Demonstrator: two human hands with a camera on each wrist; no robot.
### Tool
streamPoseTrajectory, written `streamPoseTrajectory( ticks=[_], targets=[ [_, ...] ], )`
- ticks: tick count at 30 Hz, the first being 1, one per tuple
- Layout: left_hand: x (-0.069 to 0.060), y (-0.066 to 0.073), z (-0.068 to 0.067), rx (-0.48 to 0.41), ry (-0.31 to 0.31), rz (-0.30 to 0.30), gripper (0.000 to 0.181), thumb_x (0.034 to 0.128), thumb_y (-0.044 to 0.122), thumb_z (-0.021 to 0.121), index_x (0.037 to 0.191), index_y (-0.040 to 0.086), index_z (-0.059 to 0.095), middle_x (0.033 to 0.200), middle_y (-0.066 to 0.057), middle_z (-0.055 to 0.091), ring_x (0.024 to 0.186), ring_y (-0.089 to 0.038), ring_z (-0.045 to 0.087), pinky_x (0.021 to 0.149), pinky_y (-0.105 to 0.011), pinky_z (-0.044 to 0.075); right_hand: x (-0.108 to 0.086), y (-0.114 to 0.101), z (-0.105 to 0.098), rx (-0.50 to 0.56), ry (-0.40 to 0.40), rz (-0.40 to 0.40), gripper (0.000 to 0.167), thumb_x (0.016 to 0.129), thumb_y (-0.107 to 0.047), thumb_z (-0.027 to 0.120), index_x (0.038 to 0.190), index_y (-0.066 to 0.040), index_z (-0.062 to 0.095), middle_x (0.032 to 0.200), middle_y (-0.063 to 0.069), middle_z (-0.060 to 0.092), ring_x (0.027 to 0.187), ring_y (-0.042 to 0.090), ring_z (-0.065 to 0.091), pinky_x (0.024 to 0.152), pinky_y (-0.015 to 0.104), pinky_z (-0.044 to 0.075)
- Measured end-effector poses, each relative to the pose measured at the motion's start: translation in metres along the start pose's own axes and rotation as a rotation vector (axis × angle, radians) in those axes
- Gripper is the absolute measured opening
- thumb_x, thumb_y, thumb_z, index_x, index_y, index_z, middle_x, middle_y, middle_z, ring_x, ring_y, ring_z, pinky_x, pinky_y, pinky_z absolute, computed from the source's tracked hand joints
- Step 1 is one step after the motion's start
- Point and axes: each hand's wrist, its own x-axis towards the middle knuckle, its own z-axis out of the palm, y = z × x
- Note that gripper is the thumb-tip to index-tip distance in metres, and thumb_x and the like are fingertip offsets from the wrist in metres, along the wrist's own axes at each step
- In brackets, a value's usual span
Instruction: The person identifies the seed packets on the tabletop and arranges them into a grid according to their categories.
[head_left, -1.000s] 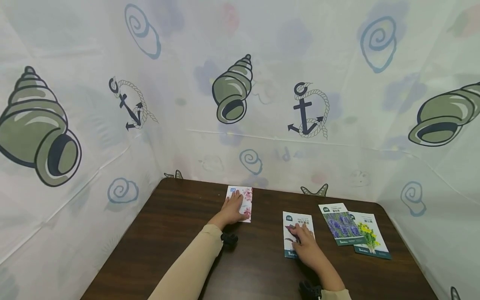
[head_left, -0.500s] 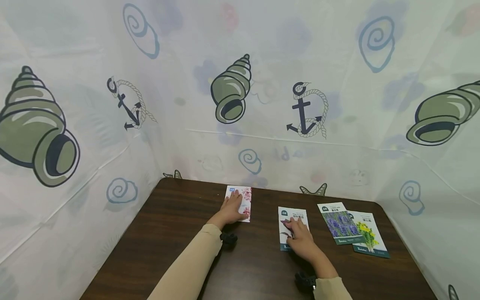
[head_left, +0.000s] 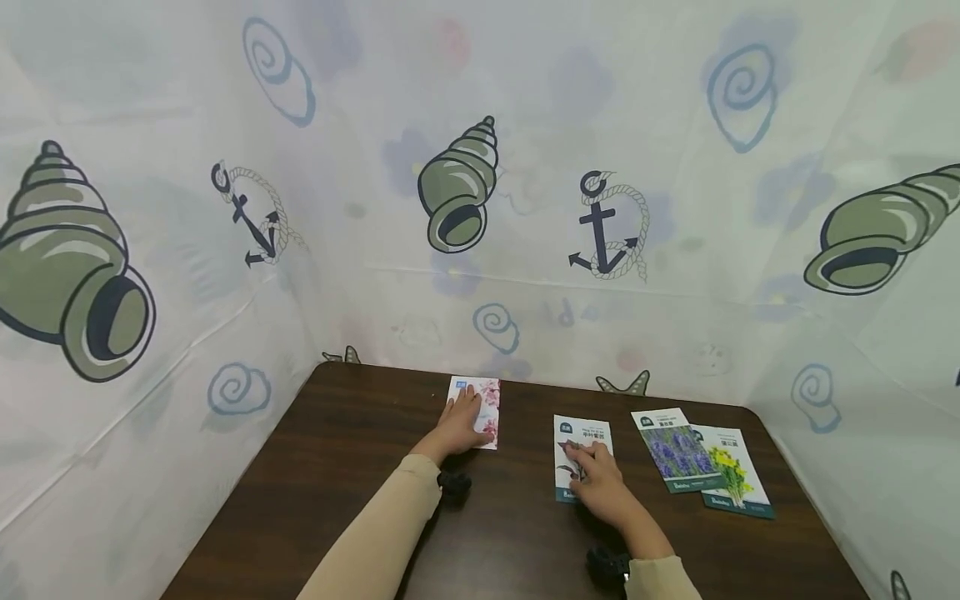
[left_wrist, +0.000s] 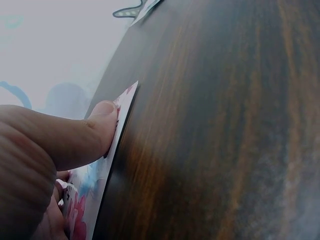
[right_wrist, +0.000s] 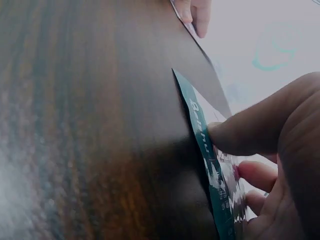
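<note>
My left hand [head_left: 457, 425] lies on a white seed packet with pink blossoms [head_left: 491, 404] near the table's back edge. Its fingers stretch over the packet, and in the left wrist view the thumb [left_wrist: 90, 140] presses near one edge. My right hand [head_left: 606, 487] rests on a white seed packet with dark purple leaves [head_left: 583, 430] and a green band. In the right wrist view, the thumb [right_wrist: 240, 130] and fingertips touch that packet's face. Both packets lie flat; the hands cover part of each.
To the right lie a seed packet with purple-blue flowers [head_left: 681, 454] and one with yellow flowers [head_left: 738, 479]. The former overlaps the latter's left edge. A dark brown wooden table [head_left: 495, 533] bears everything. White patterned cloth [head_left: 390, 308] surrounds its back and sides.
My right hand has slid the purple-leaf packet slightly left and away, and it then stopped. My left hand and the blossom packet have stayed put. The head view has shifted a little.
</note>
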Motion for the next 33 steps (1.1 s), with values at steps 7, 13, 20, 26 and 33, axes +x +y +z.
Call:
streamPoseTrajectory(
  ticks=[7,13,20,26,33],
  targets=[
    [-0.008,-0.001,-0.001,-0.007,0.008,-0.019,0.103,0.0968,0.036,0.082,0.172,-0.003,0.023,0.182,-0.026,0.005,0.172,-0.041,0.002,0.139,-0.06,0.001,-0.002,-0.002,0.006,0.054,-0.072,-0.032,0.057,0.095,0.001,0.077,0.15,0.002,0.064,0.138,0.026,0.057,0.155,0.062,0.034,0.125,0.073,0.032],
    [-0.006,0.0,-0.001,-0.012,-0.001,0.002,0.102,0.0983,0.035,0.08,0.172,-0.004,0.021,0.182,-0.027,0.005,0.171,-0.043,0.003,0.138,-0.061,0.003,0.002,-0.004,0.006,0.002,-0.081,-0.034,0.055,0.098,-0.002,0.074,0.151,0.002,0.062,0.158,0.033,0.053,0.159,0.061,0.028,0.128,0.076,0.021],
    [0.001,0.0,0.001,0.007,-0.008,-0.01,0.103,0.0983,0.037,0.08,0.173,-0.001,0.021,0.183,-0.024,0.003,0.172,-0.04,0.001,0.139,-0.058,0.002,0.013,-0.005,0.003,-0.021,-0.121,-0.018,0.057,0.101,-0.003,0.07,0.156,0.001,0.056,0.166,0.034,0.044,0.162,0.059,0.024,0.131,0.074,0.017],
    [0.001,-0.003,0.001,0.004,-0.004,-0.012,0.104,0.097,0.04,0.082,0.173,0.0,0.022,0.183,-0.024,0.004,0.172,-0.04,0.002,0.139,-0.058,0.003,0.019,0.0,0.011,-0.027,-0.132,-0.011,0.061,0.103,-0.007,0.067,0.161,-0.001,0.05,0.171,0.032,0.039,0.164,0.056,0.022,0.132,0.072,0.013],
    [0.001,0.001,0.001,-0.015,0.003,-0.009,0.104,0.0973,0.04,0.082,0.173,-0.001,0.022,0.183,-0.023,0.004,0.172,-0.039,0.001,0.139,-0.058,0.002,0.026,-0.001,0.012,-0.014,-0.125,-0.01,0.05,0.103,-0.004,0.068,0.15,0.004,0.053,0.17,0.033,0.038,0.163,0.057,0.021,0.132,0.073,0.012]
  ],
)
